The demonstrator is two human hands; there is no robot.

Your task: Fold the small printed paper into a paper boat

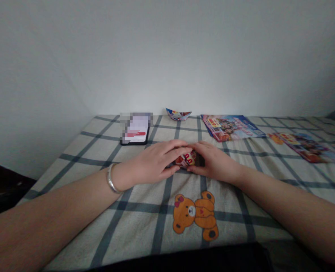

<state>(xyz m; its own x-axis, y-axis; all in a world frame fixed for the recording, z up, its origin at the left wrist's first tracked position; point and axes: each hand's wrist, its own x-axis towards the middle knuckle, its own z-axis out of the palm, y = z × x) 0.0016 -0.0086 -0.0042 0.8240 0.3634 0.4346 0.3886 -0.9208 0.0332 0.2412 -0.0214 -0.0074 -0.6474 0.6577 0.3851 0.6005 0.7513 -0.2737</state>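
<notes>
Both hands meet around a small piece of folded printed paper (185,158), red, yellow and white, at the middle of the checked cloth. My left hand (158,159), with a silver bangle on the wrist, has its fingers over the paper's top and left side, thumb below. My right hand (210,158) grips the paper from the right, its thumb near the lower edge. Much of the paper is hidden under the fingers. Beyond the hands, near the wall, sits a folded paper boat (178,114) with a similar colourful print.
A phone (136,129) with a lit, partly blurred screen lies at the back left. Colourful printed flyers (232,127) lie at the back right, with another flyer (309,146) farther right. The checked cloth (145,226) carries a bear print (196,215). A pale wall (167,53) stands behind.
</notes>
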